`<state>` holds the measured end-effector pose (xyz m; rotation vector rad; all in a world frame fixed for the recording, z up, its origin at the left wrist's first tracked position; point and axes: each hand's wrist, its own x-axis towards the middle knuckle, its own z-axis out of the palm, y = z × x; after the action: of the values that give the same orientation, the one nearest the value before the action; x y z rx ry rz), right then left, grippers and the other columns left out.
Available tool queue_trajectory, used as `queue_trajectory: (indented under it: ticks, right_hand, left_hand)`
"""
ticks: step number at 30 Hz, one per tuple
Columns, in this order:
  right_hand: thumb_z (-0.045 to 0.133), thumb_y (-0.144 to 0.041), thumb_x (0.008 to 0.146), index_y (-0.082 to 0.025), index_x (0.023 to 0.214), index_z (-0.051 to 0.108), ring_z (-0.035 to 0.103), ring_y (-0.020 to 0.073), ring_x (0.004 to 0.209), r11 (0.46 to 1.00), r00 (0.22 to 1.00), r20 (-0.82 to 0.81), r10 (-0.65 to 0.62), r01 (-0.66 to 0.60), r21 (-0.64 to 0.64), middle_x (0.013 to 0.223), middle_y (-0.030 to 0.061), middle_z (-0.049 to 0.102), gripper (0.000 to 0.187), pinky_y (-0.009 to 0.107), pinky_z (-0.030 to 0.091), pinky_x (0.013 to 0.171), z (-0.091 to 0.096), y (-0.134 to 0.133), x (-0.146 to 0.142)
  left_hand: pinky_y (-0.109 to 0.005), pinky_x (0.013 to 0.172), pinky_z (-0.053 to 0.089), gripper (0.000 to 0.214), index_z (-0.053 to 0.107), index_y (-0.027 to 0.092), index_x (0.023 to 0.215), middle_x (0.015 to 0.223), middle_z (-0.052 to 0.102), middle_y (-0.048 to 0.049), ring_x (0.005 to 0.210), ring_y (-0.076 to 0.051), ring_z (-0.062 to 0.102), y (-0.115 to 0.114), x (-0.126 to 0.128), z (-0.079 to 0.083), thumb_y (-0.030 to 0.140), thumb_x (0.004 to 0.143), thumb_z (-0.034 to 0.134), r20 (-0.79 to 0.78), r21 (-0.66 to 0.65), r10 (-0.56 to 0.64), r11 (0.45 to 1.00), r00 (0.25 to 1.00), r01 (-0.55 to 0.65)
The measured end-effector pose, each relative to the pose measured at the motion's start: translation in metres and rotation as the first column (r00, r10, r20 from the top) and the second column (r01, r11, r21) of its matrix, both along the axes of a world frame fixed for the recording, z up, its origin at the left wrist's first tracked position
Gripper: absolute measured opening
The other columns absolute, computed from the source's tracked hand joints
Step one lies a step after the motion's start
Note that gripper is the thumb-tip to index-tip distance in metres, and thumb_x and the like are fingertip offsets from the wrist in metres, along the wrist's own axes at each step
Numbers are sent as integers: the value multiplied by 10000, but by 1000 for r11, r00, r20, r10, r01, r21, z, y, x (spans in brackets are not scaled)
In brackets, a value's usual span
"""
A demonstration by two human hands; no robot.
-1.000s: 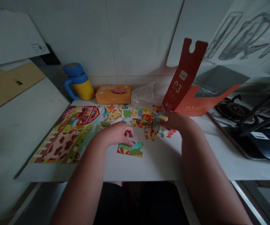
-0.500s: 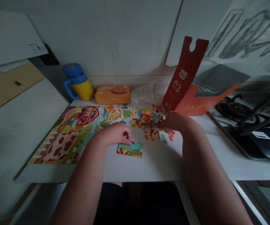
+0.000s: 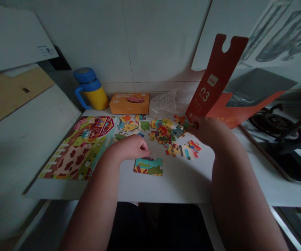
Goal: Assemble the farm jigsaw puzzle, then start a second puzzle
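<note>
My left hand (image 3: 136,148) is closed, thumb and fingers curled together, at the upper edge of a small block of joined puzzle pieces (image 3: 149,167) in teal, green and red. I see nothing in its grip. Over on the right, my right hand (image 3: 205,129) pinches a greenish puzzle piece (image 3: 190,125), partly hidden by the fingers. Beside it spreads a pile of loose puzzle pieces (image 3: 163,134), some overlapping. Several more pieces (image 3: 183,150) lie just in front of that pile.
A finished farm picture (image 3: 72,157) covers the left of the white tabletop (image 3: 176,188). Behind the pieces stand a blue-and-yellow flask (image 3: 95,94), an orange puzzle box (image 3: 129,104), a clear plastic bag (image 3: 163,104) and an open red-orange box (image 3: 205,90). A gas stove (image 3: 278,125) is at right.
My right hand has shifted up and right from the pile, with a puzzle piece now showing at its fingertips. My left hand has eased slightly off the joined pieces. The view has turned a little.
</note>
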<state>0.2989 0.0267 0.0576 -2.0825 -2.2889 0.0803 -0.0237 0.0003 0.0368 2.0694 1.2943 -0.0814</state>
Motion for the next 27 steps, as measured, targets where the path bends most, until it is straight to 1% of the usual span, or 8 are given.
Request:
queue_trajectory:
  ticks: [2, 4, 7, 10, 13, 20, 23, 27]
  right_hand:
    - [580, -422, 985, -205, 982, 738, 650, 244, 739, 997, 998, -61, -24, 29, 77, 870, 131, 759, 268, 330, 350, 627, 5, -2, -3]
    - [573, -435, 992, -213, 914, 706, 626, 223, 717, 997, 988, -155, -17, 29, 73, 847, 107, 743, 270, 324, 348, 624, 9, -3, -8]
    - [550, -486, 1008, -219, 906, 693, 594, 177, 679, 984, 942, -323, 97, -139, -109, 820, 58, 725, 320, 295, 369, 625, 14, -4, -18]
    - [566, -520, 991, -222, 906, 703, 573, 155, 679, 855, 885, -399, 238, -386, -346, 811, 28, 707, 339, 270, 376, 622, 14, -5, -29]
    - [611, -516, 957, -225, 929, 716, 579, 164, 722, 723, 846, -419, 329, -511, -466, 831, 24, 702, 311, 264, 383, 629, 11, -6, -36]
    - [706, -435, 882, -246, 1174, 729, 671, 184, 780, 595, 831, -456, 319, -550, -586, 936, 33, 764, 349, 256, 449, 641, -1, -6, -42]
    - [716, -425, 870, -234, 1160, 707, 678, 172, 743, 541, 827, -495, 268, -554, -633, 915, 28, 770, 347, 245, 456, 614, 0, -10, -45]
    - [701, -451, 890, -216, 1023, 704, 688, 164, 738, 466, 823, -516, 240, -563, -682, 858, 23, 769, 270, 239, 466, 628, 3, -15, -52]
  left_hand:
    - [-318, 578, 281, 325, 775, 209, 726, 580, 582, 24, 554, -135, 464, 0, 1, 1, 454, 899, 649, -30, 11, 10, 1000, 999, -10]
    - [-332, 578, 252, 340, 758, 206, 705, 540, 526, 28, 536, -137, 426, 1, 2, 1, 443, 910, 625, -43, 36, 35, 999, 998, -33]
    - [-339, 591, 235, 384, 669, 199, 636, 521, 455, 30, 538, -140, 400, 3, 1, 1, 425, 938, 594, -37, 160, 87, 984, 996, -80]
    - [-337, 595, 229, 416, 573, 202, 601, 539, 429, 30, 550, -141, 404, 6, 0, 0, 412, 959, 580, -19, 269, 116, 957, 993, -106]
    - [-337, 586, 225, 413, 562, 202, 605, 547, 444, 28, 553, -141, 414, 7, 1, -1, 412, 961, 586, -12, 275, 105, 956, 994, -98]
    - [-316, 580, 253, 372, 676, 191, 656, 546, 481, 35, 565, -132, 426, 7, 3, -4, 432, 937, 647, 16, 213, 53, 976, 998, -55]
    - [-298, 598, 319, 308, 777, 201, 749, 620, 629, 26, 603, -133, 514, 5, 5, -3, 484, 871, 766, 61, 110, -1, 994, 998, -6]
    - [-292, 636, 397, 266, 841, 222, 810, 756, 773, -7, 665, -151, 636, 4, 9, -4, 486, 800, 872, 69, -18, -76, 997, 995, 77]
